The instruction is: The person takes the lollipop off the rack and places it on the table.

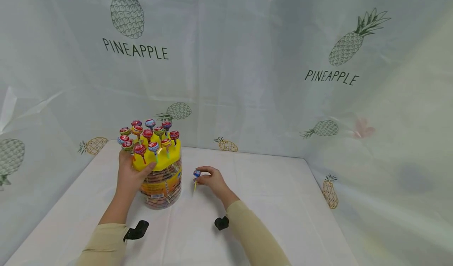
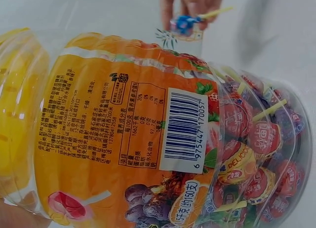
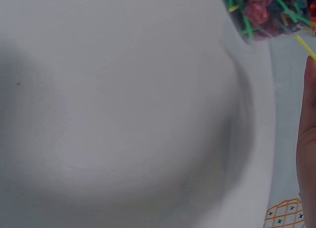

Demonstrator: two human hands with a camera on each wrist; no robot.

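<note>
Left hand [image 1: 130, 173] grips the yellow plastic lid [image 1: 162, 162] of the clear plastic jar with an orange printed label [image 1: 159, 189], left of centre in the head frame. Thumb lies along the lid's front edge, fingers go round its left side. Reads as a steadying hold: jar stands upright on the white-covered table [image 1: 283, 219], and a tall, top-loaded thing probably wants a brace.

Right hand [image 1: 214, 180] pinches the blue-wrapped lollipop with a yellow stick [image 1: 196, 173], mid-frame, just right of the jar and apart from it. Pinch is at the wrapped head, stick pointing down and free, likely so the stick end stays clear.

Red, blue, green and orange wrapped lollipops [image 1: 153, 146] stand upright in the lid, heads up, spread out so each has room, I'd guess.

Hard to make out: left fingertips, behind lid and candy. Lid holes don't resolve, so can't tell which are free. Left wrist view shows the jar lying sideways, presumably camera roll; lid cut off at left edge. Right wrist view is mostly blurred white; hand and yellow stick clipped at right edge, lollipop head out of frame, jar only a corner at upper right.
</note>
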